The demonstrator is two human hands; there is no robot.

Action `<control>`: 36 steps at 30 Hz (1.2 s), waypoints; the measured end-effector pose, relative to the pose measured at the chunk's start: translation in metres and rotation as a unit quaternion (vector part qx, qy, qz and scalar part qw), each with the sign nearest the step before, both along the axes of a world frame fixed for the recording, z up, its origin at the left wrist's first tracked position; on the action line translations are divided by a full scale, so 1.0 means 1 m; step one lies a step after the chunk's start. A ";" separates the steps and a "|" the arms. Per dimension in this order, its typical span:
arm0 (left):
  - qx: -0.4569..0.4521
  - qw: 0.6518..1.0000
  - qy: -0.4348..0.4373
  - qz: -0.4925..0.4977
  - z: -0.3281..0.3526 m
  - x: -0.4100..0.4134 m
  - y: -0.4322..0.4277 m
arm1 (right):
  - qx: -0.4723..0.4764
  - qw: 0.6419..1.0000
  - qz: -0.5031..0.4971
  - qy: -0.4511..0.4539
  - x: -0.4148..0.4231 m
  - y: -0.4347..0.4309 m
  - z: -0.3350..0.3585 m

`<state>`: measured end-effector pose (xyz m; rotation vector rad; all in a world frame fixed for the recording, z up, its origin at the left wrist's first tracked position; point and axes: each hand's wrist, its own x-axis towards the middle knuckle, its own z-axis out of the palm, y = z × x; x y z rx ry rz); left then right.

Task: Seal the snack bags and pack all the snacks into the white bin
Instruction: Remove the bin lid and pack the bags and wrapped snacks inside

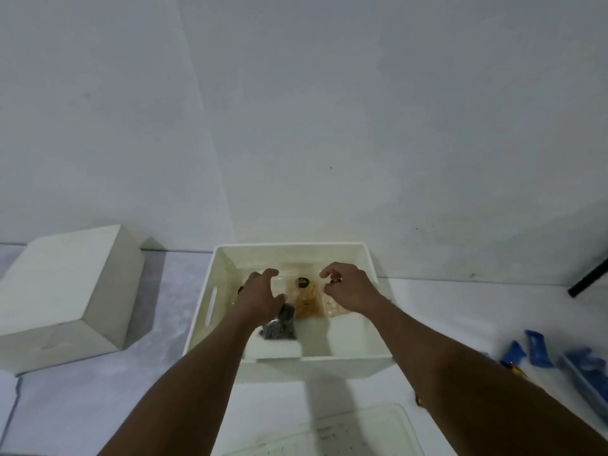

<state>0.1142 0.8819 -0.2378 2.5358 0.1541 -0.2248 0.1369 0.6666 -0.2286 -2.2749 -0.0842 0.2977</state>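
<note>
Both hands inside white bin (pixel 378 360) on surface (pixel 98 406). Left hand (pixel 260 296) spread over dark snack bag (pixel 279 325); right hand (pixel 348 289) loosely curled, pinching clear bag (pixel 306 302) edge.

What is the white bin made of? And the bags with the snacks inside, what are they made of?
The white bin looks like smooth hard plastic: glossy walls, rounded corners and a moulded handle slot. The snack bags look like thin clear plastic film, since the tan and dark snacks show through and the surface glints. Both are guesses from looks alone.
</note>
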 end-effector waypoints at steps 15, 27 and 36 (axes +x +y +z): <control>-0.115 0.980 -0.126 -0.102 0.017 -0.084 -0.322 | -0.022 0.983 -0.181 0.001 -0.150 -0.328 0.018; -0.111 0.953 0.166 -0.225 -0.097 -0.231 -0.536 | -0.084 0.948 -0.282 0.119 -0.310 -0.554 -0.092; -0.157 0.950 0.188 -0.196 -0.119 -0.267 -0.564 | -0.047 0.966 -0.203 0.150 -0.330 -0.551 -0.132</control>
